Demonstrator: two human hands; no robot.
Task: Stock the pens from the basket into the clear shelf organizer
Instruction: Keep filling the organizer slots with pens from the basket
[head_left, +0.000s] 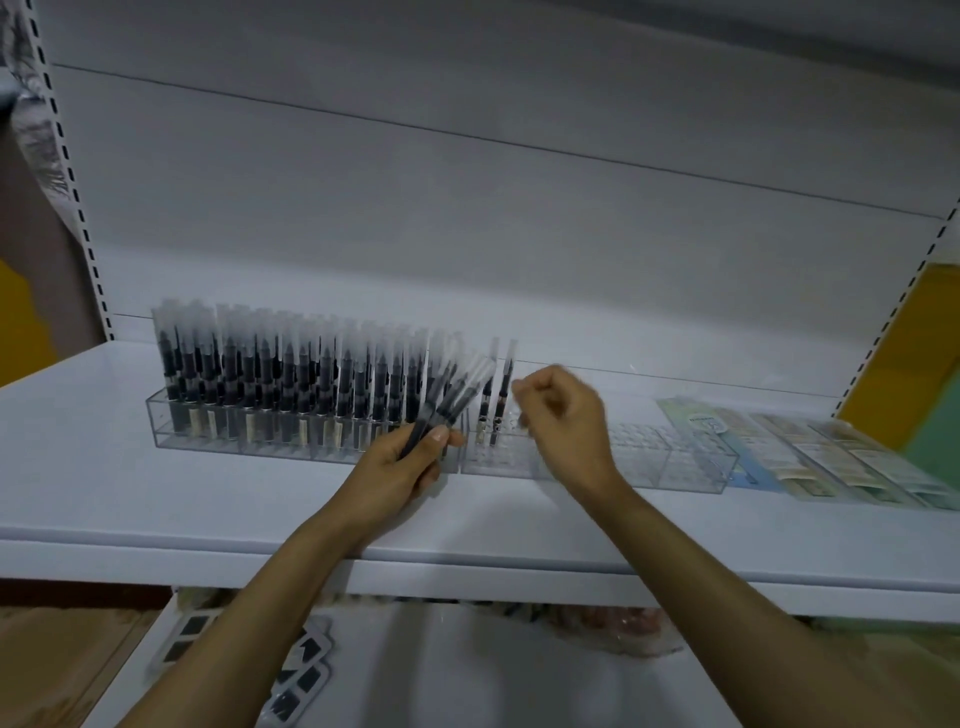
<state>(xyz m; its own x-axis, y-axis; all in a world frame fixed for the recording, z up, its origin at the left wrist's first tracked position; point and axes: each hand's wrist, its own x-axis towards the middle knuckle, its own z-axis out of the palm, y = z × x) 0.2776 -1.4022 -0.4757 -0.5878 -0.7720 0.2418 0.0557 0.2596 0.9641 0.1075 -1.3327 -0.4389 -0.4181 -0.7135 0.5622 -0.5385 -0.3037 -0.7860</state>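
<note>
from the head view, the left hand (400, 462) is curled round a bunch of pens (454, 397). it holds them slanting, just in front of the clear organizer (675, 467). the right hand (566, 415) is close beside it. its fingers (527, 389) are curled in, but they are blurry, so i cannot tell if they pinch a pen or hold nothing.

the organizer sits on the white shelf (234, 509). its left part is packed with rows of pens (291, 374) standing up. next to them two pens (498, 395) stand alone, and the holes to the right have nothing in them. the basket is not in sight. flat packets (831, 452) lie on the shelf to the right of the organizer.

what could go wrong, i think: the right hand is very near the two lone pens, so a quick move could bump them and tip them. the holes look small, so a pen could miss its hole and fall on the shelf. the bunch is held low down, so if the left hand gets loose, pens could slide out and drop.
</note>
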